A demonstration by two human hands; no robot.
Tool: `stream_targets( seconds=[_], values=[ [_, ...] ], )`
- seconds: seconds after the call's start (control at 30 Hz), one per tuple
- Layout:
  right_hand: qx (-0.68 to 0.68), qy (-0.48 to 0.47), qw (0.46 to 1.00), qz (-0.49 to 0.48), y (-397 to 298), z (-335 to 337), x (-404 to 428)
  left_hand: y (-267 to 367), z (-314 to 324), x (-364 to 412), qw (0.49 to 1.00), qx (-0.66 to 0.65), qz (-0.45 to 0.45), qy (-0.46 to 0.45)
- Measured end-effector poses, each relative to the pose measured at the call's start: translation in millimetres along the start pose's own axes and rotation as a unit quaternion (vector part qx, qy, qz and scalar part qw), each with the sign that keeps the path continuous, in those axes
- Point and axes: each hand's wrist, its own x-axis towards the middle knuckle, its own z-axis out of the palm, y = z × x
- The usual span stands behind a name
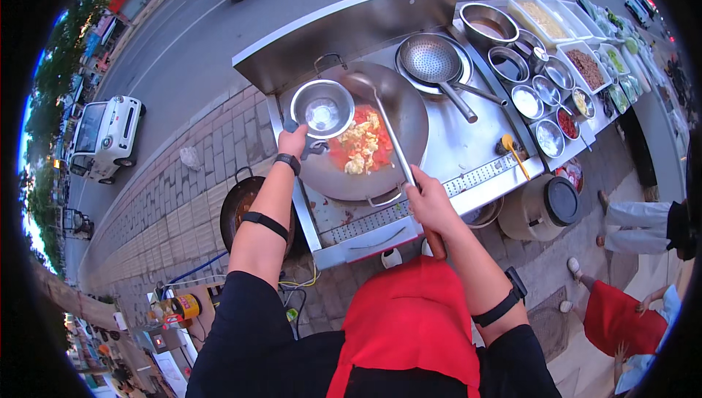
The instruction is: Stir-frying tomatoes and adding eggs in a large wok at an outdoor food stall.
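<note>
My left hand (295, 140) grips the near-left rim of a shiny steel bowl (323, 99), with a grey cloth (316, 149) bunched around the fingers. The bowl is over the left side of a large two-handled wok (408, 118) and shows no food inside. In the wok lie scrambled egg pieces (364, 143) and red tomato (351, 156). My right hand (429, 200) is closed around the long handle of a cooking ladle (390, 129), at its wooden end. The ladle's bowl (359, 86) is at the wok's far side, past the food.
A perforated strainer (430, 58) rests to the wok's right, near a yellow spoon (514, 156). Seasoning bowls (527, 101) and food trays (587, 66) crowd the right-hand table. A second wok (241, 206) stands low left. Lidded bucket (540, 208) and people (625, 315) are at right.
</note>
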Motion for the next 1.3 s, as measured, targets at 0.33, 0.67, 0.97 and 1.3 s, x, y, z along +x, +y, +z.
stream_targets(
  seconds=[0.33,0.67,0.97,1.3],
  values=[
    [-0.211,-0.044,0.969,-0.116,62,-6,-91,34,-41,32,0.815,-0.462,-0.242,-0.252],
    [-0.226,-0.070,0.972,0.005,101,-13,8,96,80,-187,0.854,-0.418,-0.196,-0.240],
    [0.323,0.298,0.898,-0.032,114,-319,-81,179,406,-402,0.918,-0.261,-0.128,-0.271],
    [0.277,0.567,0.776,0.006,339,-717,16,195,663,-469,0.855,-0.101,-0.135,-0.490]
  ],
)
